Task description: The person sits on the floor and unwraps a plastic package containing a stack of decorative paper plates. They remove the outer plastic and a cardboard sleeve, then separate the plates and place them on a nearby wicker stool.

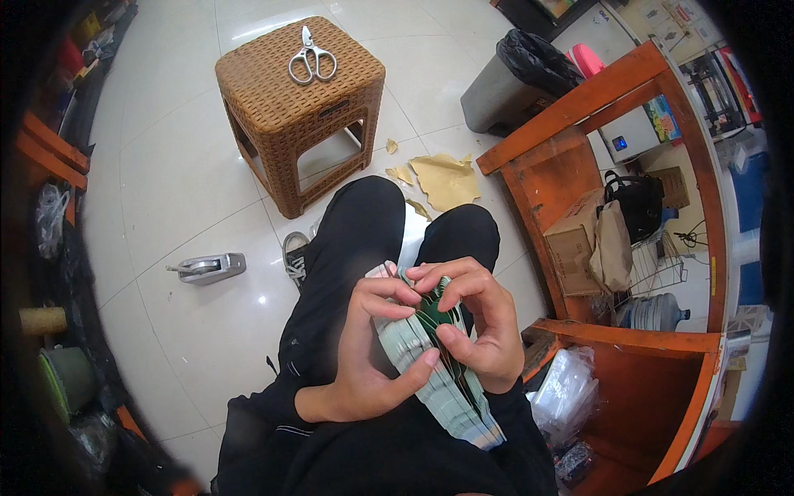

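A thick stack of thin, pale-green printed pieces point(459, 412) is held over my lap between both hands. Whether they are paper cards or flat packets is hard to tell. My left hand point(366, 353) grips its left side, with the thumb along the near part and the fingertips on the upper edge. Curled around the right side, my right hand point(493, 316) pinches the pieces with bent fingers and thumb. Between the hands the stack is fanned apart, exposing a dark green surface point(436, 312) inside. The stack's lower end rests against my dark clothing.
Metal scissors point(307, 44) lie on a brown woven-pattern stool point(267, 93) ahead. Torn brown paper point(443, 180) litters the tiled floor, and a grey tape dispenser point(217, 268) sits left. On the right stand a bin point(490, 87) and an orange wooden shelf point(570, 108) holding a cardboard box point(570, 254).
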{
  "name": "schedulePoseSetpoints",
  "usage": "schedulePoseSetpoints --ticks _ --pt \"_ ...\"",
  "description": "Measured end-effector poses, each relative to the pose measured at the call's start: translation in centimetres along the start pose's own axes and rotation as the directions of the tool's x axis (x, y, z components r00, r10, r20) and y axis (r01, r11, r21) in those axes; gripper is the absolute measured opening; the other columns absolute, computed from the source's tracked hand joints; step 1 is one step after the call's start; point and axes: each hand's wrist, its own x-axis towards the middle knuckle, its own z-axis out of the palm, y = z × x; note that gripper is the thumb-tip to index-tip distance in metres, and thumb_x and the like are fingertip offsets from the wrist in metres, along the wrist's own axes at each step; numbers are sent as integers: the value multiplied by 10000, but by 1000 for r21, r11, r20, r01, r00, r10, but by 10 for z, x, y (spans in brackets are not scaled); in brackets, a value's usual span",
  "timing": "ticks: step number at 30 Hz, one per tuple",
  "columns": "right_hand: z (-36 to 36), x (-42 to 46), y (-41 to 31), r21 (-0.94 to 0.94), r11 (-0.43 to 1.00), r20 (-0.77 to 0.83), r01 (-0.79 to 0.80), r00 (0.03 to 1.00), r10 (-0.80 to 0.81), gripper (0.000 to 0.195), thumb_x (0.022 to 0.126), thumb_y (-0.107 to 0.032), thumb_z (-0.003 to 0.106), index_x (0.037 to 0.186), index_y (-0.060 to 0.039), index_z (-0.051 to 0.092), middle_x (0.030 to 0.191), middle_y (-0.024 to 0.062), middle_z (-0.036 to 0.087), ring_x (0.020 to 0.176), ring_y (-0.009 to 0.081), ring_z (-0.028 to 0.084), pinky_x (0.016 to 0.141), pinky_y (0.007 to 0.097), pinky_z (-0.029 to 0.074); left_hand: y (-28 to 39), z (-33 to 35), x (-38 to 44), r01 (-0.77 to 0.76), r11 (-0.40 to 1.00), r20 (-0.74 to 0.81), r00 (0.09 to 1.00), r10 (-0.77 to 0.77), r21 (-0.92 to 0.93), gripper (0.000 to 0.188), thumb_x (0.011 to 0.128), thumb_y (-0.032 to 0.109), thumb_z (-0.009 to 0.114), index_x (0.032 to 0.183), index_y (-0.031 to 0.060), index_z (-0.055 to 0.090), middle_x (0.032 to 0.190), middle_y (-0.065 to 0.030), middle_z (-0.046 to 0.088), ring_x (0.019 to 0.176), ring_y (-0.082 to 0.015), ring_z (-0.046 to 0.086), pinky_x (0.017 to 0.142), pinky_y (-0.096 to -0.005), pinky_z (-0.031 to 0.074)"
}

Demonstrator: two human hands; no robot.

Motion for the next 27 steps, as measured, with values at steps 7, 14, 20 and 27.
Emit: schedulePoseSetpoints --ticks 7,14,20,27 --pt "1 -1 -2 11 1000 -22 -1 1000 1 203 751 -47 616 945 -32 559 1030 154 588 1076 311 578 921 390 440 2 1 -1 6 1000 -3 1000 -6 -9 428 726 34 681 1059 24 412 1101 -141 412 1056 -207 422 982 -372 307" --pt "-2 4 -14 -137 990 67 27 998 -17 242 730 53 558 937 -32 653 1118 160 572 1129 325 562 924 395 472 0 0 -2 12 1000 3 1000 -12 -19 435 724 31 681 1067 22 413 1118 -144 406 1063 -206 424 978 -372 311" --pt "2 3 -12 -104 994 39 20 999 -16 206 730 68 559 890 -24 649 1124 159 568 1129 327 565 922 392 476 0 -1 -3 -12 1000 -8 1000 11 -14 437 719 19 678 1070 25 418 1128 -149 407 1082 -215 423 983 -369 314" --pt "-3 3 -13 -120 993 65 7 998 1 116 746 19 613 853 -25 623 1122 167 567 1120 324 567 923 391 463 -1 0 -3 -4 1000 -6 1000 4 -21 429 722 10 674 1068 27 420 1138 -155 407 1097 -226 425 977 -368 323"
